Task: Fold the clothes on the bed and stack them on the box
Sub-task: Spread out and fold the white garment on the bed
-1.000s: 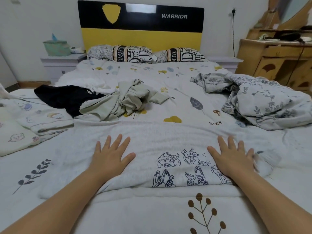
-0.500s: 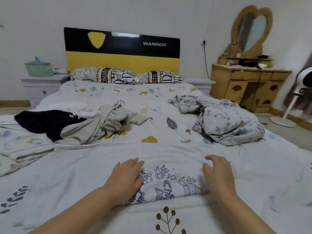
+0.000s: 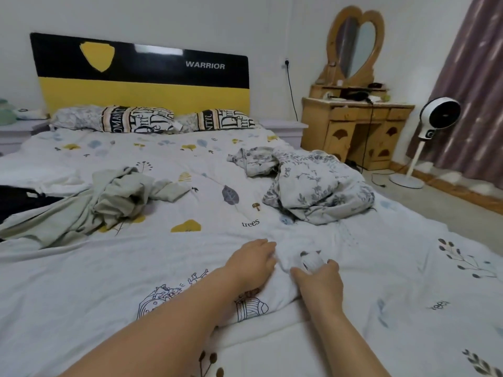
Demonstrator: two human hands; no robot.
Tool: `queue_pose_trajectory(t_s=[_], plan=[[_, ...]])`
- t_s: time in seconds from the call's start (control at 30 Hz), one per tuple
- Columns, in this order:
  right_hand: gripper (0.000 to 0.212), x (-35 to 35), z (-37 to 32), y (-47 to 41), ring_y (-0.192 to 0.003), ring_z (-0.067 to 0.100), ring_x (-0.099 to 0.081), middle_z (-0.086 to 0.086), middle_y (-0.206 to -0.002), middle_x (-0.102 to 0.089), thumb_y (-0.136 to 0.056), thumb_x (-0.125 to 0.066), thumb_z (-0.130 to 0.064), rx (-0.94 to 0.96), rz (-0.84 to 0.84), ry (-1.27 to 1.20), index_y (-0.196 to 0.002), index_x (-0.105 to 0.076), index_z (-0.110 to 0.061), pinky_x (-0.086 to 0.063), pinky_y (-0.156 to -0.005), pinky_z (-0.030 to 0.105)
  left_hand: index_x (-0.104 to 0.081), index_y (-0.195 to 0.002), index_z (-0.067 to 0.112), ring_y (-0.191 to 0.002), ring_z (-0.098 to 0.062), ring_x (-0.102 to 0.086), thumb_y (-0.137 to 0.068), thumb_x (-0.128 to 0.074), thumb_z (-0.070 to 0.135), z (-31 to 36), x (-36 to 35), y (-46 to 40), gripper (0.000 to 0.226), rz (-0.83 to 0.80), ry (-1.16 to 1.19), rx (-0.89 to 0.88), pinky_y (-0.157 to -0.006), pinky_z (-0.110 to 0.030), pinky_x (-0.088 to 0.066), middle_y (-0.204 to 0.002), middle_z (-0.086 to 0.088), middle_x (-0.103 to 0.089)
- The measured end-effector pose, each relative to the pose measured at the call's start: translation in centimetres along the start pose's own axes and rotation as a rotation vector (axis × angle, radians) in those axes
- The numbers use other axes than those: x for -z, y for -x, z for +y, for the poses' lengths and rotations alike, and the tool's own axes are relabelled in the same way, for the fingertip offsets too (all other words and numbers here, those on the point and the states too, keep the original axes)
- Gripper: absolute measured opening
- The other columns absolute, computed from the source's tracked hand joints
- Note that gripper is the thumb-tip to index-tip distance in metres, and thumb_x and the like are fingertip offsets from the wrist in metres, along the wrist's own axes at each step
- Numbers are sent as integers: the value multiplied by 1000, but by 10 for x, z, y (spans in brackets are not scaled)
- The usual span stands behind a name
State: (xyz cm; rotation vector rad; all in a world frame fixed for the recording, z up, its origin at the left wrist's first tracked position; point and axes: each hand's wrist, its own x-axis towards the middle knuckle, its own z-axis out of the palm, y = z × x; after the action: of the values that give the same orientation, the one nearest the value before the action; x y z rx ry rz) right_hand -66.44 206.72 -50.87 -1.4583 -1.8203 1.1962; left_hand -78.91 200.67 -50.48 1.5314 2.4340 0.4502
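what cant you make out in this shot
- Box for stacking: not in the head view at all.
- White garment print: partly hidden under the left forearm.
- Right hand fingers: curled round a fold of the garment, tips hidden by cloth.
- Black garment: cut off by the left edge.
- Dresser items: too small to name.

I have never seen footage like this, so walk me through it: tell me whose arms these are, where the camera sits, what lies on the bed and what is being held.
There is no machine here. A person wears a camera on the head, looking forward and down, so both bare arms enter from below. On the bed lies a white garment with cartoon drawings, spread flat. The left hand rests on it; the right hand pinches a bunched end of it. Farther off lie a crumpled pale green garment, a black one and a floral grey heap.
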Motion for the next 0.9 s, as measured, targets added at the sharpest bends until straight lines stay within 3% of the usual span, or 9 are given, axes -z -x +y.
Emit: queue_pose_trajectory(t_s=[0.13,0.27,0.4,0.47,0.57,0.63,0.77,0.83,0.9], plan=[[18,-9,9,-4,-97,31,-59,13,-101,-67,-84,-57,-15,100,71,76,-101,-61,-8,-32,-67,28,-53,-124,9,-121,-32,-47,-100,-33,38,7,-9,-38,43,42,200,140,-101,-36,-38,-131,-14,-53],[18,-22,16,3,-88,29,-58,4,-91,-68,-84,-51,-6,337,122,45,-95,-58,-19,-35,-66,30,-44,-135,0,-128,-30,-43,-100,-27,46,21,3,-53,60,-14,466,280,-108,-34,-32,-141,-16,-44],[24,-32,11,10,-76,14,-56,-6,-82,-65,-86,-51,-5,537,-44,-75,-86,-51,-29,-39,-65,29,-38,-139,5,-124,-27,-44,-95,-31,56,17,25,-50,68,-147,856,355,-101,-34,-35,-141,-11,-43],[28,-35,4,16,-66,3,-50,-11,-71,-58,-86,-49,-3,645,-121,-81,-79,-45,-30,-38,-61,22,-42,-133,4,-103,-24,-53,-92,-38,59,7,38,-44,68,-199,1048,383,-85,-33,-43,-119,-11,-54],[27,-37,-6,29,-61,8,-44,-9,-67,-50,-86,-44,-2,788,-242,30,-81,-39,-28,-34,-56,21,-53,-116,10,-63,-15,-58,-89,-49,54,-6,59,-30,52,-274,1214,343,-64,-27,-47,-75,-5,-60],[23,-39,-17,43,-69,16,-48,-5,-75,-53,-86,-43,-3,875,-325,112,-87,-41,-26,-37,-60,28,-59,-114,15,-56,-12,-55,-88,-54,50,-14,73,-18,43,-310,1189,318,-56,-22,-47,-66,0,-59],[18,-46,-40,74,-81,20,-48,-1,-91,-56,-86,-43,-3,960,-430,181,-97,-47,-17,-40,-72,36,-48,-130,13,-80,-19,-61,-82,-70,22,-30,102,11,54,-196,753,353,-73,-30,-53,-97,-8,-62],[17,-55,-48,90,-83,22,-48,2,-93,-56,-87,-41,-3,986,-467,224,-98,-45,-15,-41,-73,39,-48,-130,16,-69,-15,-59,-81,-68,6,-43,113,25,54,-77,560,383,-55,-20,-53,-87,-6,-59],[20,-67,-57,106,-81,25,-47,5,-94,-56,-87,-39,-2,999,-491,268,-100,-43,-18,-40,-70,39,-56,-112,14,-62,-15,-55,-84,-61,-1,-62,124,42,32,-1,575,396,-43,-16,-47,-80,-8,-58]])
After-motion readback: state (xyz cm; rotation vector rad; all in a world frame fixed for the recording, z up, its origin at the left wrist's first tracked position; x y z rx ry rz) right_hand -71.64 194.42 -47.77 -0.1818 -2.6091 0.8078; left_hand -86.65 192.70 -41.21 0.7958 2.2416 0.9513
